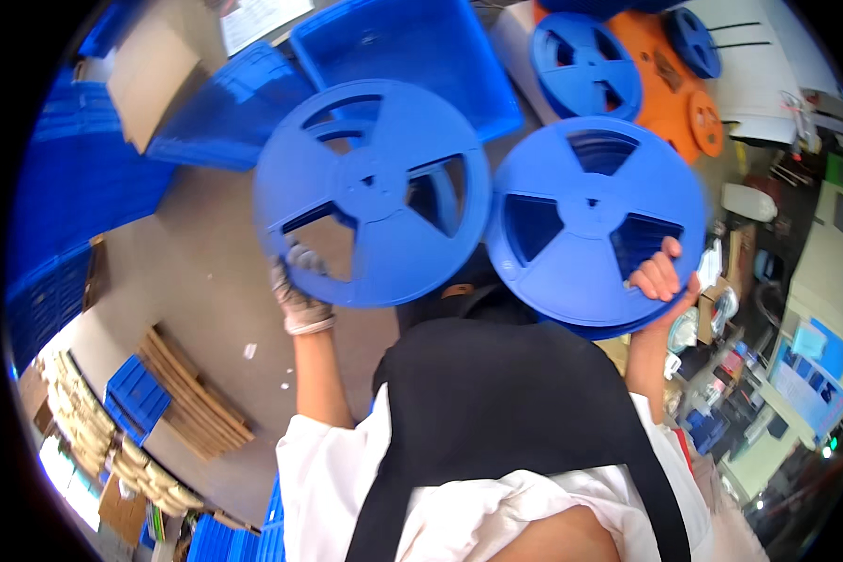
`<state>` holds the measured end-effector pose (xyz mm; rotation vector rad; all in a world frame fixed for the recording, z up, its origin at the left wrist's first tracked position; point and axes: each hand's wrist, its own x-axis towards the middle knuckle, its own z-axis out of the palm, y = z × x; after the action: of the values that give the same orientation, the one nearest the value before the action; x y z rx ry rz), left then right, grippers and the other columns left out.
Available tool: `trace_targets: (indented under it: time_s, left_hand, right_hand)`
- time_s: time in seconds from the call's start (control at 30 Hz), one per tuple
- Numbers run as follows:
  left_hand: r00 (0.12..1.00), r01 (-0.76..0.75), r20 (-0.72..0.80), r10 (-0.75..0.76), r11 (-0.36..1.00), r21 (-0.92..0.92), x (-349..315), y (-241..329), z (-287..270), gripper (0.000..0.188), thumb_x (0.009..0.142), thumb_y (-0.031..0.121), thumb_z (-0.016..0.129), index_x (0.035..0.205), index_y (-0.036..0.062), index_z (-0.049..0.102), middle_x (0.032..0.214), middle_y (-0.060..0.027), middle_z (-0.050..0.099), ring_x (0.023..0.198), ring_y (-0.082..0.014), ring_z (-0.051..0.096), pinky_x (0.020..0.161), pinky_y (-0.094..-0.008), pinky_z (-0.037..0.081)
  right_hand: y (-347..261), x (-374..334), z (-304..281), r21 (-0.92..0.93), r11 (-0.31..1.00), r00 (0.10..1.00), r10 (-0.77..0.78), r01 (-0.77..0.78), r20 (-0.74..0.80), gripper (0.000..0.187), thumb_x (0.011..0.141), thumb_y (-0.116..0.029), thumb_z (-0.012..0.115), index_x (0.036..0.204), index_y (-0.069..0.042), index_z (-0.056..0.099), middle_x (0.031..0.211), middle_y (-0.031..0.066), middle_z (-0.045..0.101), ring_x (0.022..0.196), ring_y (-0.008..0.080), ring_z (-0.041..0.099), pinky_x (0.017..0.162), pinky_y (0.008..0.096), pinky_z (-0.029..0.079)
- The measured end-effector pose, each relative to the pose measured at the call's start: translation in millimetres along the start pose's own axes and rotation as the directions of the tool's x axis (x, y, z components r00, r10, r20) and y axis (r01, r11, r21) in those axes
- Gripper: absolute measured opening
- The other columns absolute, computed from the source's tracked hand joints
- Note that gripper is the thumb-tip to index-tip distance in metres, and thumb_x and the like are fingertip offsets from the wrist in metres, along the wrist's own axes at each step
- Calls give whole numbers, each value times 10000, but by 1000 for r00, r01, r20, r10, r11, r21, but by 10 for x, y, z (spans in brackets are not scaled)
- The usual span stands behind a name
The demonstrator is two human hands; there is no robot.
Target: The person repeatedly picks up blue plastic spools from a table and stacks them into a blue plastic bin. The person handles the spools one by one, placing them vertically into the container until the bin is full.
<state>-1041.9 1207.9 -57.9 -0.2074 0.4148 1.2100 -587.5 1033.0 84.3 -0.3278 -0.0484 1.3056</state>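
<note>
My left hand (300, 292), in a pale glove, grips the lower left rim of a blue plastic reel (403, 258), its fingers curled through one of the cut-out windows. To the right, my bare right hand (660, 279) is closed on the lower right edge of a stack of blue reels (571, 272), fingertips hooked through a window. More rims show beneath the stack's top reel. Both sets of reels are held up side by side in front of my body, flat faces toward me. Parts of further blue reels show through the left reel's windows.
Beyond the reels stand a large blue bin (478, 56) and another blue bin (234, 103) beside an open cardboard box (159, 75). More blue reels (585, 66) and an orange panel (660, 75) lie at the far right. Wooden slats (197, 393) rest on the floor at left.
</note>
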Motion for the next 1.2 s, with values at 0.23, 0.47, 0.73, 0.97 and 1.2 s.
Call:
trace_targets:
  time_s: [0.23, 0.47, 0.73, 0.97, 1.2]
  left_hand:
    - [995, 30, 67, -77, 848, 529, 27, -478, 574, 229, 875, 98, 638, 1075, 80, 527, 710, 31, 426, 568, -92, 405, 544, -251, 368]
    - [998, -1, -13, 56, 239, 971, -198, -924, 231, 373, 769, -93, 632, 1069, 84, 499, 933, -45, 595, 820, -146, 597, 714, -275, 490]
    - [739, -640, 452, -500, -313, 701, -13, -1503, 692, 646, 649, 124, 777, 1224, -19, 520, 1318, -245, 502, 1214, -494, 453, 1069, -471, 368]
    - [762, -313, 152, -629, -154, 937, 92, -1671, 949, 435, 720, 31, 704, 1140, 1, 594, 930, -161, 667, 843, -300, 649, 792, -359, 511]
    - [919, 275, -86, -384, 469, 839, 161, -1336, 1108, 255, 838, 152, 693, 1042, 11, 631, 887, -59, 675, 743, -156, 576, 753, -299, 476]
  right_hand:
    - [-10, 118, 46, -18, 999, 987, 45, -43, 152, 325, 898, -254, 623, 1084, -75, 426, 659, -14, 486, 557, 93, 493, 581, 262, 411]
    - [118, 489, 182, 127, 989, 992, 62, -76, 112, 338, 917, -271, 593, 1118, -40, 449, 687, -3, 475, 591, 101, 463, 608, 271, 398]
    - [160, 774, 121, 137, 965, 971, 232, -223, -53, 345, 908, -305, 583, 1075, -6, 546, 720, 3, 488, 642, 117, 473, 655, 285, 403]
    - [12, 840, 223, -195, 973, 913, 33, -123, -408, 455, 916, -326, 570, 1190, 35, 539, 1038, 129, 648, 970, 255, 631, 915, 411, 492]
    - [-144, 491, -85, -324, 935, 814, -74, -145, -577, 500, 904, -265, 577, 1283, 52, 500, 1221, 201, 602, 1078, 320, 615, 966, 484, 493]
